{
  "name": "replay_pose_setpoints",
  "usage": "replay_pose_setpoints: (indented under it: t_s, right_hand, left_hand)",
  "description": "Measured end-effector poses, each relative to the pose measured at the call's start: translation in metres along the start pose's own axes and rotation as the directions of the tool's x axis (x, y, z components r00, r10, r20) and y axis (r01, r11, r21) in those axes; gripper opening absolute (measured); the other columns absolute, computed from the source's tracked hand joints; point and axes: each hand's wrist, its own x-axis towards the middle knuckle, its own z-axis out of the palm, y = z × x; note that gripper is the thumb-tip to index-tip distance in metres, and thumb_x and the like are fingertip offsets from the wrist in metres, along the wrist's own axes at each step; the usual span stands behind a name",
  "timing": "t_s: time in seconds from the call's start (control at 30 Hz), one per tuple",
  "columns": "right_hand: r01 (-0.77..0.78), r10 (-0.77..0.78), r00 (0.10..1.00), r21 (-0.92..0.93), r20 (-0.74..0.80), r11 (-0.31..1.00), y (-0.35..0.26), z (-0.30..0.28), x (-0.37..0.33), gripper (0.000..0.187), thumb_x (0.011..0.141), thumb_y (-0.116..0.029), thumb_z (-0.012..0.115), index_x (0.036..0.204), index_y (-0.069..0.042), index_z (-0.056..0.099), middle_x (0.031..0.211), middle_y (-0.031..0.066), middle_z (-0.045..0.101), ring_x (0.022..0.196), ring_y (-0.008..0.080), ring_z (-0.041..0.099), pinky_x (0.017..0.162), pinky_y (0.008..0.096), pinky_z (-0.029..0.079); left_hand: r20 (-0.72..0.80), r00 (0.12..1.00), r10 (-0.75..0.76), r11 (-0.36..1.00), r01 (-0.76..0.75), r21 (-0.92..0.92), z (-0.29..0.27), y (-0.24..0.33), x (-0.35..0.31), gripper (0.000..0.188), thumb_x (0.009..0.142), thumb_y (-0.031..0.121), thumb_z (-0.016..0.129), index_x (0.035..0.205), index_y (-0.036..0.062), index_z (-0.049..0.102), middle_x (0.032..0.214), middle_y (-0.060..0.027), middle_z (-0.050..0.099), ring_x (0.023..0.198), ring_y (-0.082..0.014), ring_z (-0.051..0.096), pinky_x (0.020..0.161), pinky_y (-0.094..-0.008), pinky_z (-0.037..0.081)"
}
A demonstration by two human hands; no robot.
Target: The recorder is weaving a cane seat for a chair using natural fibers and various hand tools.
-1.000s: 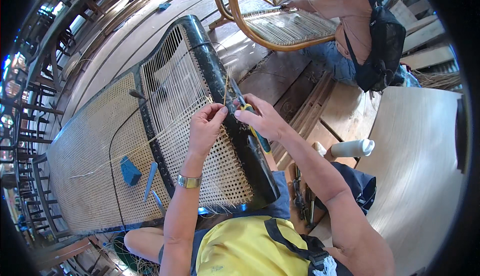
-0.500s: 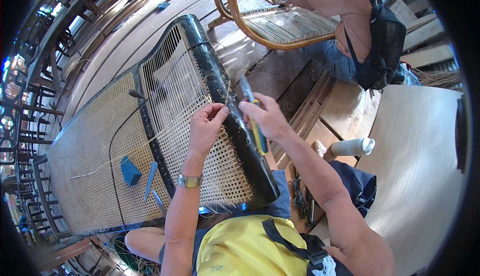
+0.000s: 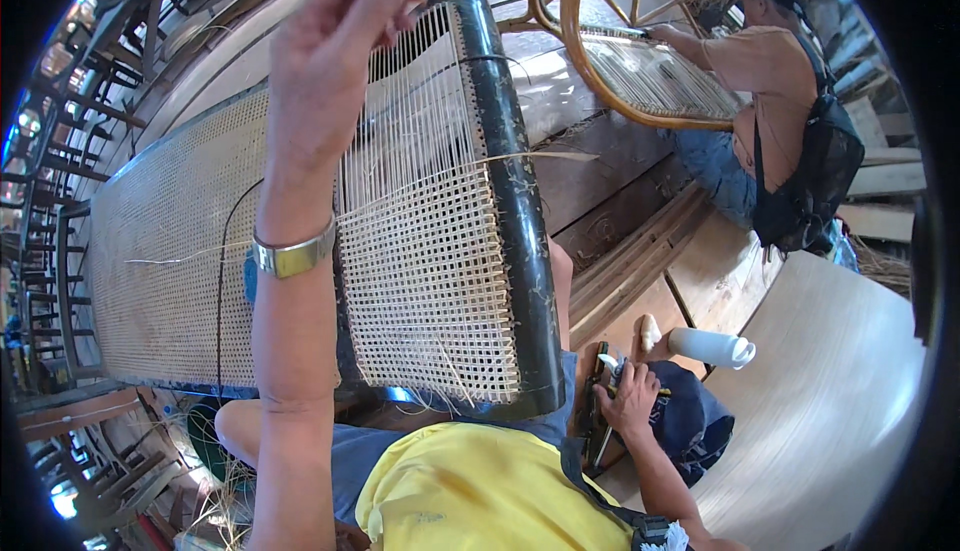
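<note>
- Both hands have left the black rail (image 3: 525, 231): left hand (image 3: 335, 61) raised left of its far end, right hand (image 3: 632, 401) lowered right of its near end.
- Left hand: fingers bent; any grip cannot be told.
- Right hand: fingers curled over pliers (image 3: 610, 361); whether gripping is unclear.
- Cane panel (image 3: 425, 281): partly woven, adjoining the rail's left side.
- Pale strip (image 3: 565, 156): crosses the rail.
- Navy cloth item (image 3: 695, 416), white bottle (image 3: 705, 348): right of the rail.

The plank floor (image 3: 722, 257) carries brown slats (image 3: 640, 263), a pale bottle (image 3: 708, 347) and navy fabric (image 3: 692, 413).
</note>
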Motion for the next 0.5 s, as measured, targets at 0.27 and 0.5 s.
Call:
replay_pose_setpoints:
  t_s: [0.27,0.5]
  right_hand:
    - [0.428,-0.254,0.892,0.518,-0.374,0.741,-0.103,-0.136,0.102,0.052,0.093,-0.012,0.071,0.138,0.003,0.049,0.128,0.0213,0.054,0.090,0.0251,0.064,0.078,0.0359,0.054]
    - [0.644,-0.447,0.733,0.312,-0.513,0.698,-0.225,-0.184,0.246,0.041,0.100,-0.023,0.065,0.135,-0.002,0.055,0.137,0.0224,0.056,0.089,0.0384,0.070,0.078,0.0464,0.056]
  left_hand:
    - [-0.229,0.789,-0.571,0.615,0.595,0.517,-0.135,-0.149,-0.222,0.031,0.097,0.020,0.071,0.122,0.0021,0.070,0.105,-0.0094,0.075,0.092,-0.0188,0.069,0.083,-0.0332,0.054]
    - [-0.195,0.835,-0.514,0.031,0.245,0.969,-0.190,-0.141,-0.244,0.025,0.094,0.026,0.069,0.114,0.0125,0.073,0.123,-0.0128,0.070,0.109,-0.0338,0.066,0.098,-0.0510,0.044]
